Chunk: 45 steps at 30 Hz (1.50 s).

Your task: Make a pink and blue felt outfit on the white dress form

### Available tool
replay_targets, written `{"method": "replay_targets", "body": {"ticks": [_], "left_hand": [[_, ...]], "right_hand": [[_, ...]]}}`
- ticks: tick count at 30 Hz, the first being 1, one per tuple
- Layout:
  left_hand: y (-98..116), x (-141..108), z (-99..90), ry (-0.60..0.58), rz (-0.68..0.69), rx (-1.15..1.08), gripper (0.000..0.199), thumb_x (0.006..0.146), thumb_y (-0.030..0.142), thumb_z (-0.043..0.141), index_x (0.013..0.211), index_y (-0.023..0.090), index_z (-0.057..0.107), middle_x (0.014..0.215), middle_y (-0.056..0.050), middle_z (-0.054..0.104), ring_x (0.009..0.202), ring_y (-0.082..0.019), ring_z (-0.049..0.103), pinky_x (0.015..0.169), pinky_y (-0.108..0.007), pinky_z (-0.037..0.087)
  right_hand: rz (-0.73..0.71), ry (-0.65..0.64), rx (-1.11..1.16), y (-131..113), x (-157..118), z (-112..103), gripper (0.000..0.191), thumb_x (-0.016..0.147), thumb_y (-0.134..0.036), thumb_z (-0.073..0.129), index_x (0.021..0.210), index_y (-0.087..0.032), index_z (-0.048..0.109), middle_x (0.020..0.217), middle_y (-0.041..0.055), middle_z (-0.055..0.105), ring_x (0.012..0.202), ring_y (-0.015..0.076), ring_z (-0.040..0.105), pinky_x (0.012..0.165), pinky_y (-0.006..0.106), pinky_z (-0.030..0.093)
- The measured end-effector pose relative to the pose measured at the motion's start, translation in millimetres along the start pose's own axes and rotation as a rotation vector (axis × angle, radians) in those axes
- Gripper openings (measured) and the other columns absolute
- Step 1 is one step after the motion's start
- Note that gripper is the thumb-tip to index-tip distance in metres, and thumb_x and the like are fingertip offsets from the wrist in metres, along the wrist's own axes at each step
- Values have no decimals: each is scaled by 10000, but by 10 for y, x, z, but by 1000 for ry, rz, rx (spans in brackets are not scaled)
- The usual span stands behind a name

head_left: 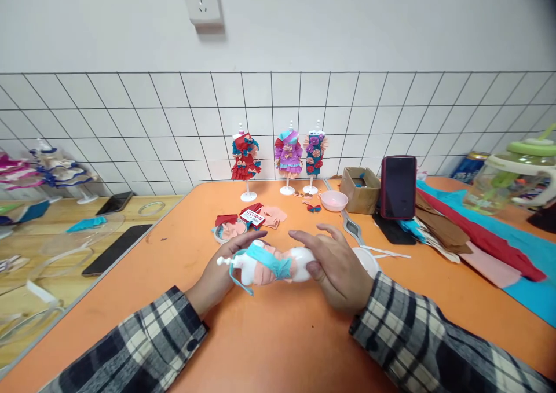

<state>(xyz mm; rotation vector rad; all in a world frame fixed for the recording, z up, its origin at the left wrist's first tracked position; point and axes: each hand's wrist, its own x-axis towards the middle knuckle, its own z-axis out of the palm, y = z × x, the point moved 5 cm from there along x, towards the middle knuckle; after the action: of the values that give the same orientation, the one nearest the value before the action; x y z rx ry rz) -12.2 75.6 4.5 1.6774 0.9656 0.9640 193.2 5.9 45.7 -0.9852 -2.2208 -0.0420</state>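
A small white mannequin torso (303, 264) lies sideways between my hands, its knobbed neck pointing left. Pink fabric (262, 273) wraps its middle, and a turquoise strip (270, 260) crosses over it, with a thin turquoise end hanging below the neck. My left hand (212, 277) is behind and under the neck and chest end, partly hidden by the torso. My right hand (341, 268) grips the lower end, thumb in front and fingers stretched over the top. Behind them, red and pink fabric pieces (273, 215) and a clear tape roll (219, 235) lie on the orange table (269, 346).
Three dressed mini mannequins (245, 158) stand at the back. Rightward are a pink bowl (334, 200), cardboard box (361, 191), upright phone (398, 187), fabric strips (478, 225) and a clear jug (490, 184). Dark phones (117, 249) and tape lie on the left wooden table (130, 222).
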Motion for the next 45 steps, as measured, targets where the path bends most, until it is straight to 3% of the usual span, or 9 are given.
{"method": "replay_targets", "body": {"ticks": [5,9,14,18,22,28,37,41,45], "left_hand": [[0,-25,-71,68,-106,-187,386,881,420,539,1148,160,642,1051,-105,709,959,-273,673,834,-401,535],[102,-56,27,-160,13,123,334,888,441,541,1017,181,705,1053,-102,720,1008,-260,649,898,-399,501],[155,-83,163,-288,112,509,313,797,389,663,1052,212,695,1080,-69,703,992,-235,629,912,-383,481],[45,-49,142,-263,25,547,354,771,381,677,1087,221,689,1052,-56,713,965,-234,640,882,-370,493],[-41,-28,121,-172,-111,378,433,782,452,660,1109,168,661,900,-56,715,823,-215,666,731,-323,530],[-26,-1,152,-131,-95,371,435,765,420,683,1123,176,642,858,-43,683,803,-205,649,751,-339,534],[34,-1,110,-86,33,464,316,834,287,589,1131,202,656,1143,-97,646,1071,-249,601,949,-419,472],[55,-20,189,-84,-8,520,383,804,388,647,1147,215,645,1136,-81,655,1060,-258,597,919,-407,480],[88,0,215,-91,18,623,287,790,381,659,1038,241,687,1041,-42,688,977,-244,614,864,-379,486]], "right_hand": [[178,-310,-65,194,-47,102,247,944,-289,368,1119,-179,505,740,32,645,689,213,550,770,367,368],[191,-475,-132,278,-79,291,175,933,-266,441,1034,-199,568,768,36,658,699,199,565,747,342,362],[131,-227,-224,238,-26,244,235,908,-269,510,1122,-203,582,1112,102,618,1035,252,532,843,374,373],[27,-74,-203,107,-63,179,213,896,-231,512,1090,-191,591,1029,95,629,949,238,533,809,373,382],[-192,-124,-128,-212,-117,287,202,913,-293,497,1064,-213,606,950,64,654,868,224,530,781,379,377],[-264,-313,-140,-554,-126,617,415,923,-373,499,1264,-136,513,1243,108,609,1075,261,510,847,393,389],[-301,-428,-107,-503,-195,723,115,927,-217,499,923,-192,612,1056,34,685,810,161,571,661,287,407],[-296,-459,-125,-492,-196,729,113,904,-177,484,888,-185,596,903,31,684,740,169,557,616,293,386],[-92,-425,-4,-407,-186,746,282,880,-391,571,1101,-217,557,934,13,686,796,190,582,632,296,395]]}}
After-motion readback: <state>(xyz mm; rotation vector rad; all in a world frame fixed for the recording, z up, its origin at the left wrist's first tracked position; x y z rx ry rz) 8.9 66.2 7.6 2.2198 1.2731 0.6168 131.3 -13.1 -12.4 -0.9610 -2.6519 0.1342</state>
